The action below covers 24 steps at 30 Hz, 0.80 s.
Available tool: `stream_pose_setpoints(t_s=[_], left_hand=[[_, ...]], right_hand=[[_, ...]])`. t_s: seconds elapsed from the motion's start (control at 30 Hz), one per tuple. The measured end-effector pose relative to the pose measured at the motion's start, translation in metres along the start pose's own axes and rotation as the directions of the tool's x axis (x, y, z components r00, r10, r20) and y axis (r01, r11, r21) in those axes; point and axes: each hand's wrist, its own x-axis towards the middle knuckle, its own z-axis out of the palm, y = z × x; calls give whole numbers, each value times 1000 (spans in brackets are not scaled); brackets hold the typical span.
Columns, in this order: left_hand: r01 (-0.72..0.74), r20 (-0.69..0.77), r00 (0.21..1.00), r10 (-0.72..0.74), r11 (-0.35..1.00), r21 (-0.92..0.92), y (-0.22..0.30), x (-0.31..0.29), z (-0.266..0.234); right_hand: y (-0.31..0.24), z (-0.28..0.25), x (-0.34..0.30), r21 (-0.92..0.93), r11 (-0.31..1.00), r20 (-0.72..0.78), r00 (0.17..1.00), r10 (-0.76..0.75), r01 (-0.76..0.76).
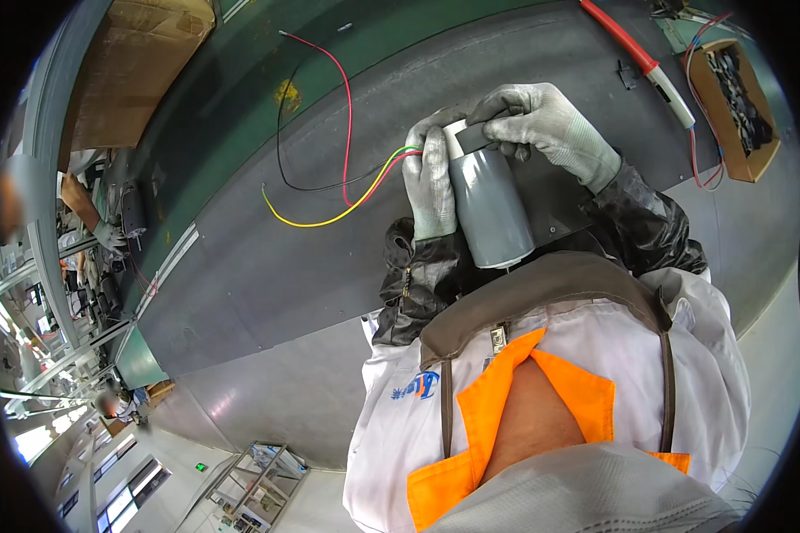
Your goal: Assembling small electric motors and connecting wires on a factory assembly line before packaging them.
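Observation:
A grey cylinder (493, 209) is held upright-tilted in front of my chest. My left hand (430, 182), in a grey knit glove, wraps its left side. My right hand (547, 124), also gloved, presses a dark strip (480, 136) onto the cylinder's white top end. Red, yellow and green wires (347, 209) run from the cylinder's top out to the left across the grey mat (267, 266). A black wire (281, 133) loops beside them.
A red and white rod-shaped tool (640, 55) lies at the upper right. A cardboard box (738, 111) of dark parts stands at the far right. A green conveyor belt (240, 98) runs behind the mat. Other workers sit far left along the line.

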Motion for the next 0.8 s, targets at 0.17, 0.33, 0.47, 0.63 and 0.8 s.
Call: stream_pose_setpoints(t_s=[0.17, 0.33, 0.47, 0.63, 0.8], left_hand=[[54, 23, 998, -53, 997, -54, -2, 0, 3], [58, 73, 996, -54, 996, -61, 5, 1, 4], [57, 50, 997, -56, 998, -24, 7, 0, 2], [30, 12, 999, -30, 999, 40, 2, -1, 6], [203, -4, 978, -211, 948, -246, 6, -6, 10]], right_hand=[[-9, 9, -2, -91, 996, -34, 999, 6, -9], [-19, 9, 2, -369, 926, -26, 995, -100, 84], [-22, -5, 9, -348, 937, 101, 994, 37, 1], [4, -35, 35, -158, 980, 399, 901, 172, -118], [-21, -22, 40, -356, 917, 358, 880, 311, -179]])
